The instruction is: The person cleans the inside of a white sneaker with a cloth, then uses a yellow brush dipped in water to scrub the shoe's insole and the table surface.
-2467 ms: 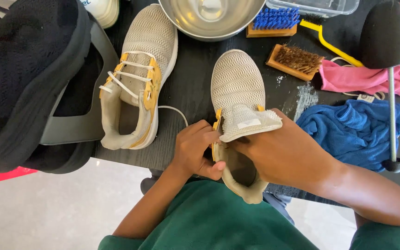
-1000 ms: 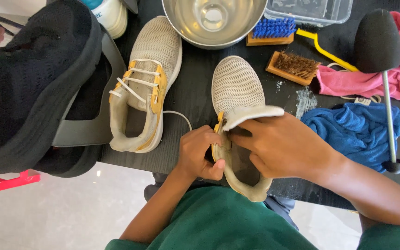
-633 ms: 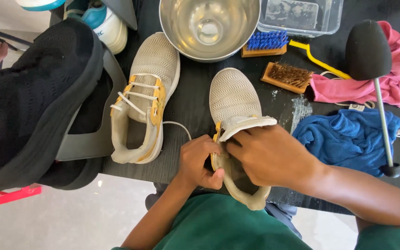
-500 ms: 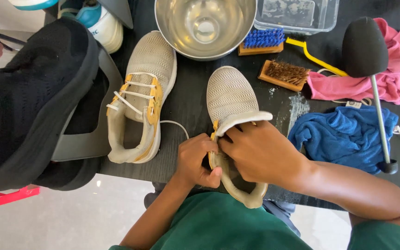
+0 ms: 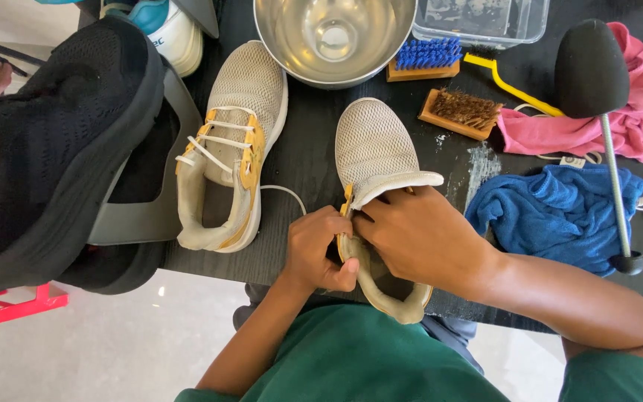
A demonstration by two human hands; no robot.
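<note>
A beige mesh sneaker (image 5: 376, 152) lies on the black table (image 5: 310, 160), toe pointing away, tongue pulled up, heel over the near edge. My left hand (image 5: 321, 249) pinches its left eyelet edge near the yellow trim. My right hand (image 5: 420, 234) lies over the shoe's opening, fingers at the same eyelets under the tongue. A white lace (image 5: 286, 193) trails from my left hand toward a second beige sneaker (image 5: 228, 145), which is still laced and lies to the left.
A steel bowl (image 5: 334, 37) stands at the back, with a blue brush (image 5: 426, 58), a brown brush (image 5: 461, 112) and a clear tub (image 5: 481, 18) beside it. Right: blue cloth (image 5: 552, 212), pink cloth (image 5: 619, 112), black shoe form on a rod (image 5: 593, 71). Left: a large black shoe (image 5: 46, 149).
The view has shifted slightly. Both hands stay on the near sneaker; the fingers work at the left eyelets, and the tongue stays raised.
</note>
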